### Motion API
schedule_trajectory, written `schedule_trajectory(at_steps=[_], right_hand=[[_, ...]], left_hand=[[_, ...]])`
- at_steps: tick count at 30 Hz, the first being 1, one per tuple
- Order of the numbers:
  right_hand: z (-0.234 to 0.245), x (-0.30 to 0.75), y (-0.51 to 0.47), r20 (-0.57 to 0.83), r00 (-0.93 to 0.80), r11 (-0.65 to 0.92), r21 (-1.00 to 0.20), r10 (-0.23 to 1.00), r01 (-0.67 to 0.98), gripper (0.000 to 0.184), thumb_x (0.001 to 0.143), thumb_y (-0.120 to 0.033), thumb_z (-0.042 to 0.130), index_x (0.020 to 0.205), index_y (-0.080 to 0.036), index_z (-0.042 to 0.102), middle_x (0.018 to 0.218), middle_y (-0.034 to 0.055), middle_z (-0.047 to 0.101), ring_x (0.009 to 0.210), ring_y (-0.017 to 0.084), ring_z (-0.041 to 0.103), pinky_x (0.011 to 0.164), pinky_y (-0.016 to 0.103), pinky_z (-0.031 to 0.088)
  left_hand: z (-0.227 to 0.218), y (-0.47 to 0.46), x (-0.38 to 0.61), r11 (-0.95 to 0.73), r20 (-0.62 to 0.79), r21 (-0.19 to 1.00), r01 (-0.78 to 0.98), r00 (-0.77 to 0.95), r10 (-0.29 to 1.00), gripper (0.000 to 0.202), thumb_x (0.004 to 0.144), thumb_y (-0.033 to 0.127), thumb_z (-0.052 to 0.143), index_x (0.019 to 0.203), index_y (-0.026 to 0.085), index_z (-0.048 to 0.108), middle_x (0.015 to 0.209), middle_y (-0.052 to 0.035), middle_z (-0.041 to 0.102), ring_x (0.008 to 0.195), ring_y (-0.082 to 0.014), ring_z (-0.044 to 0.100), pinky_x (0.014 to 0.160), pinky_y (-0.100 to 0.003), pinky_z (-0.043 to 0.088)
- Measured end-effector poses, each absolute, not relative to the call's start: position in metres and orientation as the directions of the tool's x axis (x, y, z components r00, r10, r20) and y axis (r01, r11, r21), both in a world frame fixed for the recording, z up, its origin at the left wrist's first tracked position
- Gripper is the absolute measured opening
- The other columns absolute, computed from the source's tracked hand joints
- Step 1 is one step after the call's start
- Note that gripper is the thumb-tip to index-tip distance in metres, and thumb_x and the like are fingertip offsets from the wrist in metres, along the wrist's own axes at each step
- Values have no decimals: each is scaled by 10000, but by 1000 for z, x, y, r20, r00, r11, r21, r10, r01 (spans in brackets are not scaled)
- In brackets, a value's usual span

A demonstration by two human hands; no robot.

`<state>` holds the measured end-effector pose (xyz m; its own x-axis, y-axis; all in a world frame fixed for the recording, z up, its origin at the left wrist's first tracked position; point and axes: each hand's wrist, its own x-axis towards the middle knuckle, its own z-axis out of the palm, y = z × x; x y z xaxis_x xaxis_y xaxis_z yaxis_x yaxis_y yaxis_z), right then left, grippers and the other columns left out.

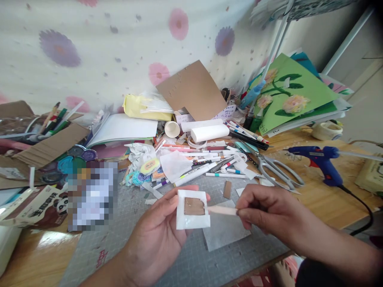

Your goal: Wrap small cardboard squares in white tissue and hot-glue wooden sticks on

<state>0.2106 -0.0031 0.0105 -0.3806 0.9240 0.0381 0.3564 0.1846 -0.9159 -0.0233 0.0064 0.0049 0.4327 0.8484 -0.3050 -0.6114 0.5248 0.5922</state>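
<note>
My left hand [163, 223] is closed around a small square piece of brown cardboard with white paper folded over its edges [194, 221], held up at the lower middle of the head view. Bare cardboard shows in its centre. Between thumb and fingers, my right hand [263, 207] pinches a thin, flat, pale wooden stick [223, 210]. The stick's tip reaches the right side of the white border; whether it presses on it I cannot tell. Below the stick, a translucent white paper sheet [229, 235] lies on the grey cutting mat [119, 255].
Behind my hands are heaped pens and paper scraps [206, 163]. Silver scissors [278, 171] and a blue glue gun [323, 159] with a cord lie to the right. A cardboard box [56, 145] and a panda-printed carton [38, 207] stand left. Cardboard [194, 89] leans at the back.
</note>
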Motion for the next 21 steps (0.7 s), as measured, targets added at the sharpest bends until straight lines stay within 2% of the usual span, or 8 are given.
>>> schedule_trajectory(at_steps=[3,6,9,16,21], right_hand=[[8,211,-2,-103,-401,-57,-991,910,125,167,837,-322,594,749,-182,567,526,-49,530,419,67,405,376,164,319],[8,209,1,-19,-324,-5,-999,946,45,212,827,-366,621,760,-171,574,539,-44,513,445,69,425,395,169,338],[10,203,4,61,-286,108,-982,956,153,192,814,-326,621,712,-170,580,533,-38,522,463,78,448,417,181,359],[5,201,3,105,-308,233,-879,945,416,159,847,-232,521,712,-178,585,552,-27,548,514,105,507,483,204,421],[-1,205,-2,227,-382,425,-686,896,590,173,903,-189,472,777,-193,590,672,-9,596,607,115,554,536,210,418]], left_hand=[[6,6,-24,520,-283,584,-624,444,850,233,841,182,543,986,143,721,928,-107,749,846,-217,694,777,-293,549],[7,6,-23,522,-268,584,-621,460,847,234,846,170,532,969,137,728,910,-102,755,841,-212,697,809,-301,544],[8,6,-23,516,-234,593,-618,481,845,243,842,171,530,975,131,728,902,-98,757,830,-208,699,799,-286,542],[6,6,-25,503,-248,609,-614,455,855,253,824,131,545,1009,128,717,952,-103,750,857,-197,692,798,-264,532],[5,5,-23,497,-256,610,-617,440,861,234,822,145,565,996,145,722,923,-95,753,864,-192,690,803,-264,533]])
